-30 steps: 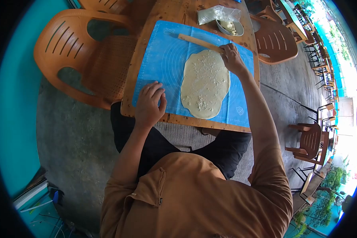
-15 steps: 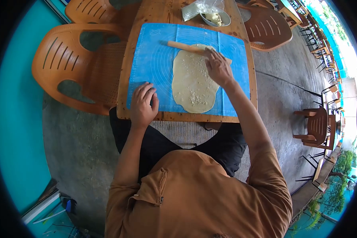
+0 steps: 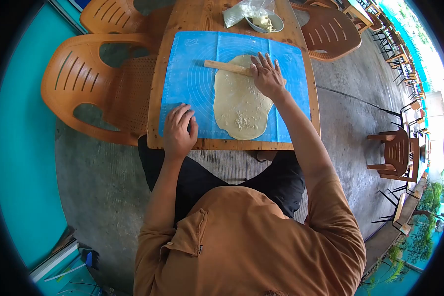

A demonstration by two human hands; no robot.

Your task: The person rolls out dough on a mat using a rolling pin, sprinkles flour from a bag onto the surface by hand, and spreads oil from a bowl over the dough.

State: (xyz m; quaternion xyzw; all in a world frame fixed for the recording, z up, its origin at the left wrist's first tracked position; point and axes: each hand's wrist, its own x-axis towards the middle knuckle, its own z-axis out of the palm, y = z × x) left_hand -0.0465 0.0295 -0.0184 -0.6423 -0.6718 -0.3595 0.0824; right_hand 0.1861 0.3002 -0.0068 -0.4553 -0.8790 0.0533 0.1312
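A thin, roughly oval sheet of dough (image 3: 234, 101) lies on a blue silicone mat (image 3: 190, 91), with pale crumbs or flour scattered mostly over its near end. Across its far part rests a wooden rolling pin (image 3: 226, 66), slightly slanted. My right hand (image 3: 268, 76) lies palm down over the right portion of the pin, fingers stretched out and spread; that end of the pin is mostly hidden beneath it. At the mat's near left corner rests my left hand (image 3: 179, 130), fingers loosely bent, apart from the dough and holding nothing.
A bowl (image 3: 276, 25) with pale, soft-looking contents stands at the far end of the wooden table (image 3: 197, 20), beside a clear plastic bag (image 3: 239, 13) of white material. Orange plastic chairs (image 3: 79, 81) flank the left side, and a brown chair (image 3: 333, 32) stands at right.
The rolling pin has shifted slightly nearer to me. My right hand has gone from curved over it to flatter, with fingers extended. The left hand stays in place.
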